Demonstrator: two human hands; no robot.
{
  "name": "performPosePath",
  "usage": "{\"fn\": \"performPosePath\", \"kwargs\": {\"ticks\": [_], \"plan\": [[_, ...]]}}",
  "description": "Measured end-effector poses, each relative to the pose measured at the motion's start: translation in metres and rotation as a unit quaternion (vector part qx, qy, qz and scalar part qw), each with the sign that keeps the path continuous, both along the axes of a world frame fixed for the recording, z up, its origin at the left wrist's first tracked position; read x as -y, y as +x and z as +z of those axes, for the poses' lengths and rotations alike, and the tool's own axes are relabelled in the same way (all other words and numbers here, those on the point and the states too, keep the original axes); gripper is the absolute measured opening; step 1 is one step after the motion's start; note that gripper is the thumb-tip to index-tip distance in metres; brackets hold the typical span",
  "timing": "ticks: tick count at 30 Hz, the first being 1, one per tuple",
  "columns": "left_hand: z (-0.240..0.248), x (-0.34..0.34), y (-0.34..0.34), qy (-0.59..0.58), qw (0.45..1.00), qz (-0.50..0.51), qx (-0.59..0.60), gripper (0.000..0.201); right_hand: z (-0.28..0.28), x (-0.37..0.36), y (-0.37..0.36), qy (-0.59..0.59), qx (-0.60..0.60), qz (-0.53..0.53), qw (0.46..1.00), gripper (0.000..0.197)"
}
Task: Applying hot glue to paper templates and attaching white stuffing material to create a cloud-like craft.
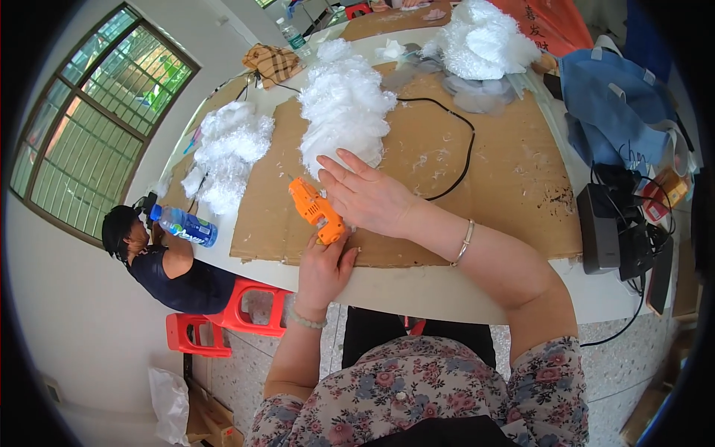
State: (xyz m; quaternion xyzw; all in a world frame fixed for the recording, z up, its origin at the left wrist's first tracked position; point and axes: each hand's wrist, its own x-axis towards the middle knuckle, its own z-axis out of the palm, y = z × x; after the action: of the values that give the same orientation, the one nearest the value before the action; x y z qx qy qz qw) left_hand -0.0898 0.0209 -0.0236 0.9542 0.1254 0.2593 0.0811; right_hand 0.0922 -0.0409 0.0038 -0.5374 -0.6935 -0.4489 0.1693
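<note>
An orange hot glue gun (311, 203) lies slanted over the cardboard, its thin nozzle pointing away and to the left. My left hand (323, 262) is closed round the handle end of it. Just to the right, my right hand (365, 195) is stretched out flat, palm down, with its fingers extended toward a long white fluffy piece (344, 108). The right hand's underside is hidden, so whether it touches the glue gun or the fluff I cannot tell. Under both hands lies a brown cardboard sheet (506, 216).
More white fluff lies at the left (234, 149) and far right (484, 41). A black cord (471, 141) curves over the cardboard. A water bottle (186, 226) lies near a seated person (175, 261). A blue bag (611, 97) and black power boxes (598, 231) line the right edge.
</note>
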Motion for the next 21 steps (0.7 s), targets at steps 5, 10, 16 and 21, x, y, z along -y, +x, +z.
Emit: {"fn": "performPosePath", "kwargs": {"ticks": [5,10,16,21], "plan": [[-0.004,-0.002,0.000,-0.004,1.000,-0.003,0.017,0.030,-0.001,0.002,0.001,-0.018,-0.016,0.007,1.000,0.014],[-0.002,-0.005,-0.001,0.011,1.000,-0.010,0.019,0.032,0.004,-0.001,-0.001,-0.030,-0.243,0.027,0.969,0.023],[-0.006,-0.012,-0.005,0.011,1.000,0.000,0.029,0.033,0.017,-0.009,0.012,-0.217,-0.676,0.114,0.695,0.030],[-0.010,-0.014,-0.006,0.010,0.999,-0.005,0.044,0.034,0.003,-0.021,0.015,-0.283,-0.713,0.130,0.628,0.035]]}}
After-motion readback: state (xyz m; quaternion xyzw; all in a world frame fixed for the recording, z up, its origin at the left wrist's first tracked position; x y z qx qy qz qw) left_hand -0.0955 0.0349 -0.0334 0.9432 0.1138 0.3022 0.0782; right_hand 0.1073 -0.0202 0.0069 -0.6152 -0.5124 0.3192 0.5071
